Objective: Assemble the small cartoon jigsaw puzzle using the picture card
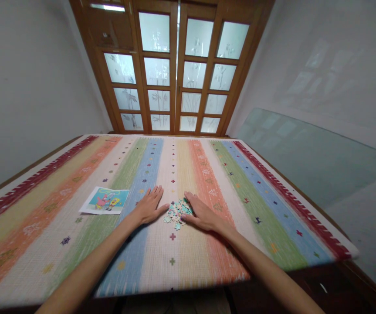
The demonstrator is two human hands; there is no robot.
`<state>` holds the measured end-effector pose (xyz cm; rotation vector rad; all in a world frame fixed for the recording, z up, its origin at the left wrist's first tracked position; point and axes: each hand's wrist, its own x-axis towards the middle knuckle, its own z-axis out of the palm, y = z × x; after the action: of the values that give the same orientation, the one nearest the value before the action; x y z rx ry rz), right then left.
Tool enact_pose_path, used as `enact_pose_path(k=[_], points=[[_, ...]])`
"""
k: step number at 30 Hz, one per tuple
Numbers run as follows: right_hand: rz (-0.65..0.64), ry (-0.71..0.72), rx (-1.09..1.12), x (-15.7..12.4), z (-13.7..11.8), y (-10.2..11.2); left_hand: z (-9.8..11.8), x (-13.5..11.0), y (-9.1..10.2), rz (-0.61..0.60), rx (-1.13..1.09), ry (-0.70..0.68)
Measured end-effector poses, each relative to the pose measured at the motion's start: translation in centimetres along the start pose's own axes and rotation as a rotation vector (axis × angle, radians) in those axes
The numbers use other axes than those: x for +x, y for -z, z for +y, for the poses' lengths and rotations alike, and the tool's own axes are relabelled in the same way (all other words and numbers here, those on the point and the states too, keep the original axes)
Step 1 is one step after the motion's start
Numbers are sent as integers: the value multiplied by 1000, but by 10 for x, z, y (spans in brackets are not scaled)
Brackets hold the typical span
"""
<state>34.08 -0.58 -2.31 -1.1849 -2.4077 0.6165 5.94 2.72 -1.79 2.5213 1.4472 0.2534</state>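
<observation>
A small heap of jigsaw puzzle pieces [177, 213], mostly teal and pale, lies on the striped tablecloth [173, 270]. Just left of the heap, my left hand [150, 206] rests flat with fingers stretched out, its thumb tip close to the nearest pieces. My right hand [201, 213] is at the heap's right edge, thumb and fingers apart, touching or covering some of the pieces. Neither hand grips anything. Farther left lies a printed picture [106, 200] of cartoon characters on white paper.
The cloth covers a large table reaching to wooden doors [177, 100] with frosted panes. Plain walls rise on both sides. Against the right wall leans a greenish rounded panel [305, 152]. The table's near edge crosses below my forearms.
</observation>
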Motion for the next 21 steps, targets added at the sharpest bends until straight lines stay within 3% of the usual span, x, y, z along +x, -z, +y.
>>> enact_pose_path(k=[11, 16, 21], points=[[-34, 71, -96, -13, -13, -11, 29, -30, 1, -96, -28, -277], [-10, 104, -90, -22, -17, -14, 31, -29, -4, -40, -45, -298], [-14, 67, -53, -24, -19, -5, 28, -27, 7, -66, -57, -279]])
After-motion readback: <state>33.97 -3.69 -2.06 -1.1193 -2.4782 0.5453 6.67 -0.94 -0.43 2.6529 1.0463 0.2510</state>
